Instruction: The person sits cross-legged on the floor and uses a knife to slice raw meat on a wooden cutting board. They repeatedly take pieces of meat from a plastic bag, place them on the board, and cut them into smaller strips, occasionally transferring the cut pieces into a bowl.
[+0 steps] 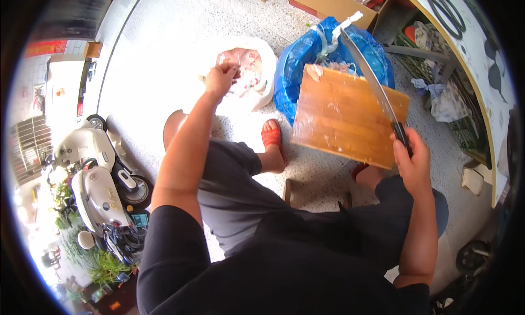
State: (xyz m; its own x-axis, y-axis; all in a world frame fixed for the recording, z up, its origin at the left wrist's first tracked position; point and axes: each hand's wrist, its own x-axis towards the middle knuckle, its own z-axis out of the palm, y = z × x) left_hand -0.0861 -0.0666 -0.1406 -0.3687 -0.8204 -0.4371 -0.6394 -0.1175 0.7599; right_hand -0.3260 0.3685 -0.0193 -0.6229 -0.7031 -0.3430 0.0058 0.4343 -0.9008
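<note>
My right hand (414, 161) is closed around the black handle of a long knife (371, 75). Its blade passes over the right part of a wooden cutting board (344, 114), and a pale strip (342, 28) hangs at its tip. The board slants across the near side of a blue plastic bag (287, 69) that holds whitish scraps. Small pale pieces (315, 72) lie on the board's far left corner. Over a white plastic bag (266, 69) with pinkish and white contents is my left hand (223, 75), fingers bent together; whether it pinches something small is not clear.
Behind the blue bag stands a cardboard box (332, 5). A table edge (471, 77) curves along the right, with green crates (467, 136) and bundled bags beneath. My feet in red sandals (272, 138) are on the speckled floor. A scooter (98, 184) stands at left.
</note>
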